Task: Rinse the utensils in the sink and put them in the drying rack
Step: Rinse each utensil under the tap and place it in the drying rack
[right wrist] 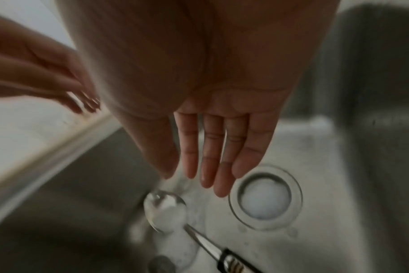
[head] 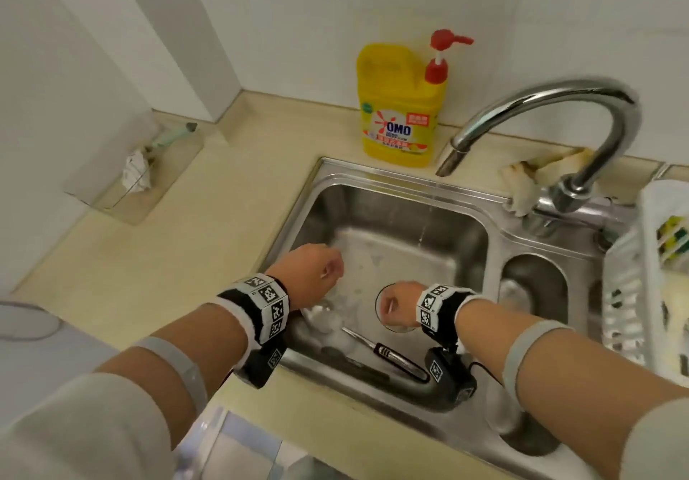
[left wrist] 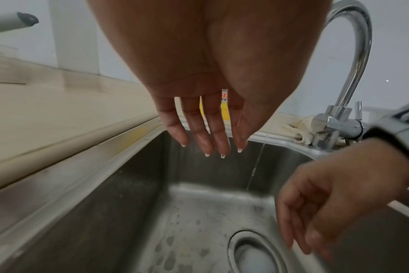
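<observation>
Both hands are held inside the main basin of the steel sink (head: pixel 406 196). The left hand (head: pixel 315 272) is poised over the basin's left part; in the left wrist view its fingers (left wrist: pixel 200 127) are seen straight and slightly spread, so its grip is fully open and nothing is held. The right hand (head: pixel 400 302) is positioned over the drain (right wrist: pixel 265 200); its fingers (right wrist: pixel 222 151) are extended downward, the grip likewise open and empty.

1 spoon (right wrist: pixel 166 212) is observed lying on the basin floor near the front wall, its bowl coated with white foam, just below the right fingertips and not touched by them. Its handle, banded in black, is directed toward the front right corner. Foam is also noted in the drain.

A thin stream of water (left wrist: pixel 257 158) is seen falling from the faucet (head: pixel 559 121).

A white drying rack (head: pixel 634 274) is located at the right edge, beside the small second basin. A yellow detergent bottle (head: pixel 399 106) is standing on the bench (head: pixel 179 256) behind the sink.
</observation>
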The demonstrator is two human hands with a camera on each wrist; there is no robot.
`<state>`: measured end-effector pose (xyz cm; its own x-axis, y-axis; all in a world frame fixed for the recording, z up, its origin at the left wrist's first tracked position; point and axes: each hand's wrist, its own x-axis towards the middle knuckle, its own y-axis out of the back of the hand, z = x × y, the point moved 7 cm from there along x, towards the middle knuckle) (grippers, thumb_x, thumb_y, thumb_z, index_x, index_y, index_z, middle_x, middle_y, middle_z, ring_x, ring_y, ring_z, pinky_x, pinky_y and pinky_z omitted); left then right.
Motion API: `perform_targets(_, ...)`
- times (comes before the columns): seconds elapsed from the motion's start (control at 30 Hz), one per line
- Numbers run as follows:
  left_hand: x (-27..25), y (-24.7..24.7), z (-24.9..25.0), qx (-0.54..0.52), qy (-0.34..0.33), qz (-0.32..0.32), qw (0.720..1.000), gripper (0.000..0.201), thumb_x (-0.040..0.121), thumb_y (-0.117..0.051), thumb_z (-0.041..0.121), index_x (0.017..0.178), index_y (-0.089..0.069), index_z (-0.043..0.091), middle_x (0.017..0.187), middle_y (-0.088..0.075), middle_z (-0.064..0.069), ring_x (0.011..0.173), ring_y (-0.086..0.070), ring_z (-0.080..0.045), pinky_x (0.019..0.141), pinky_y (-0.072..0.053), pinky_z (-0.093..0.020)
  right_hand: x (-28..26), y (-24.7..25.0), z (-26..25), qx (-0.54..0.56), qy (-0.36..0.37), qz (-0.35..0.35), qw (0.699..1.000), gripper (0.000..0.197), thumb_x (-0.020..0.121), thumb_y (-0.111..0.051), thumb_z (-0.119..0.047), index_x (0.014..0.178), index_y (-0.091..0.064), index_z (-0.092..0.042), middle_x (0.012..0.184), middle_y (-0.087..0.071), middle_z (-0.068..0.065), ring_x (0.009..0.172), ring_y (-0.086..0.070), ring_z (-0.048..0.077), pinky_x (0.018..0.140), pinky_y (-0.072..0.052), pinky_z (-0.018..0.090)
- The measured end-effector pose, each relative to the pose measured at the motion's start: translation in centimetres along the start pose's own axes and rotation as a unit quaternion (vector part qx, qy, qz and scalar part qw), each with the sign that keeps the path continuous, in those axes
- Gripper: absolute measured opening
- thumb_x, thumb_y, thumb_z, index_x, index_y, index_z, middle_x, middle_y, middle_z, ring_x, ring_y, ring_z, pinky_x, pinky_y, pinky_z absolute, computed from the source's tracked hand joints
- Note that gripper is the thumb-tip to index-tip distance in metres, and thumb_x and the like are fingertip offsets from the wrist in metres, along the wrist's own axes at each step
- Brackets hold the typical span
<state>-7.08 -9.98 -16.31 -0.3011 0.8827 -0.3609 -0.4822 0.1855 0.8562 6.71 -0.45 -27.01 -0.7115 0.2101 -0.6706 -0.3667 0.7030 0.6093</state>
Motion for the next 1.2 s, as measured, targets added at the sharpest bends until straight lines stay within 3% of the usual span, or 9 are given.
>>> perform_targets(0.17,1.2,0.2,-3.3,0.041,-0.053,0.014,0.998,0.017,0.095,-0.050,0.027,0.101,-0.066,0.026,0.097,-0.059,0.009,0.093,-0.052,-0.012,0.082,-0.046,-0.029,6.4,-5.8,2.1,-0.064,-0.055,-0.094,0.992,0.033,0.074,-0.074,-0.043,0.104,-0.071,-0.029,0.096,-0.063,-0.009,0.097,-0.066,0.017,0.091,-0.054,0.030)
perform_targets(0.33,2.1,0.9,-5.4,0.018,-0.082,0.047,0.995,0.014,0.092,-0.052,0.027,0.096,-0.065,0.025,0.092,-0.061,0.006,0.088,-0.055,-0.016,0.081,-0.050,-0.036,9.9,-9.0,2.0,-0.072,-0.045,-0.147,0.986,0.042,0.073,-0.073,-0.049,0.110,-0.071,-0.029,0.113,-0.069,-0.005,0.099,-0.064,0.018,0.086,-0.053,0.027)
perform_targets(0.57,3.1,1.0,-6.1,-0.011,-0.100,0.054,0.993,0.012,0.093,-0.056,0.026,0.098,-0.066,0.023,0.094,-0.063,0.004,0.092,-0.056,-0.017,0.084,-0.049,-0.036,11.0,-11.2,1.8,-0.026,-0.044,-0.191,0.980,0.033,0.066,-0.082,-0.040,0.094,-0.079,-0.022,0.092,-0.076,-0.006,0.089,-0.071,0.015,0.083,-0.059,0.029)
perform_targets(0.7,3.6,0.7,-5.9,-0.019,-0.100,0.036,0.994,0.013,0.094,-0.055,0.028,0.100,-0.066,0.025,0.097,-0.061,0.008,0.094,-0.054,-0.014,0.085,-0.048,-0.032,10.4,-11.1,1.7,-0.025,-0.033,-0.197,0.979,0.019,0.063,-0.078,-0.035,0.077,-0.074,-0.022,0.074,-0.068,-0.007,0.076,-0.066,0.016,0.077,-0.057,0.029)
perform_targets(0.77,4.0,0.8,-5.6,-0.030,-0.094,0.020,0.995,0.013,0.095,-0.055,0.029,0.100,-0.066,0.025,0.097,-0.060,0.009,0.096,-0.054,-0.013,0.087,-0.047,-0.031,9.4,-9.8,1.8,-0.035,-0.035,-0.176,0.983,0.012,0.072,-0.070,-0.026,0.084,-0.071,-0.023,0.083,-0.067,-0.004,0.085,-0.065,0.020,0.079,-0.054,0.029)
perform_targets(0.87,4.9,0.8,-4.7,-0.041,-0.082,-0.017,0.996,0.013,0.096,-0.056,0.030,0.103,-0.065,0.025,0.099,-0.058,0.009,0.096,-0.056,-0.011,0.091,-0.047,-0.031,7.5,-6.8,2.0,-0.007,-0.055,-0.108,0.993,0.021,0.085,-0.057,-0.013,0.099,-0.069,-0.023,0.102,-0.071,0.000,0.097,-0.067,0.022,0.085,-0.054,0.028)
perform_targets(0.97,6.3,0.2,-4.1,-0.047,-0.051,-0.058,0.996,0.020,0.095,-0.059,0.029,0.113,-0.063,0.023,0.106,-0.054,0.005,0.100,-0.057,-0.016,0.097,-0.046,-0.032,4.3,-2.2,2.0,0.015,-0.067,-0.020,0.997,0.026,0.092,-0.055,-0.015,0.110,-0.070,-0.025,0.113,-0.068,-0.001,0.102,-0.065,0.021,0.084,-0.047,0.022)
perform_targets(1.07,7.9,-1.0,-4.1,-0.031,-0.003,-0.088,0.996,0.041,0.092,-0.064,0.032,0.131,-0.053,0.026,0.128,-0.054,-0.005,0.115,-0.056,-0.023,0.102,-0.042,-0.033,0.0,2.3,2.2,0.025,-0.081,0.061,0.995,0.029,0.095,-0.051,-0.018,0.115,-0.070,-0.027,0.120,-0.067,-0.004,0.109,-0.062,0.019,0.093,-0.046,0.023)
perform_targets(1.2,9.4,-3.0,-3.8,-0.087,0.047,-0.137,0.986,0.056,0.089,-0.069,0.043,0.138,-0.050,0.026,0.131,-0.060,-0.006,0.114,-0.062,-0.024,0.099,-0.049,-0.034,-6.1,6.5,3.1,0.050,-0.116,0.140,0.982,0.028,0.098,-0.049,-0.020,0.113,-0.070,-0.031,0.101,-0.065,-0.010,0.099,-0.064,0.015,0.088,-0.048,0.024)
